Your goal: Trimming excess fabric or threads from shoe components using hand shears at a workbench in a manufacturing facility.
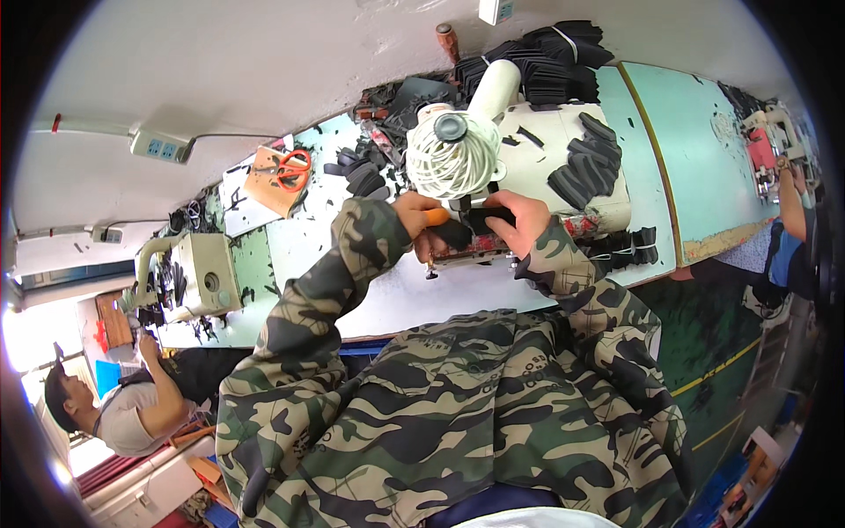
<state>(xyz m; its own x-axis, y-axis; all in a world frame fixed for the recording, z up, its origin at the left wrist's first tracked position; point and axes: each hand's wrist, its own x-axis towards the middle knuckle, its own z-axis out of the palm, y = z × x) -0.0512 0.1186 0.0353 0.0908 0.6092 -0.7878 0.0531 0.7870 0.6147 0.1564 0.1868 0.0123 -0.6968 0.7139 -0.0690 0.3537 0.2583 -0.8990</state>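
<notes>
My left hand (414, 220) is closed on a dark black piece (452, 234) at the front of a light-coloured bench machine (607, 207). Something orange (436, 216) shows at its fingers; I cannot make out whether it is a handle or a finger cover. My right hand (523, 218) pinches a flat black piece (489, 216) beside the machine's working point. Directly behind both hands rises a round white coil (453, 154) with a dark knob on top, hiding part of the machine. Camouflage sleeves cover both my forearms.
Stacked black pieces (550, 70) lie behind the machine, with more black pieces (588, 158) on its top. Orange-handled scissors (293, 170) rest on brown card at left. A co-worker (145, 400) sits at another machine (198, 277) on the left; another person's arm (792, 202) shows far right.
</notes>
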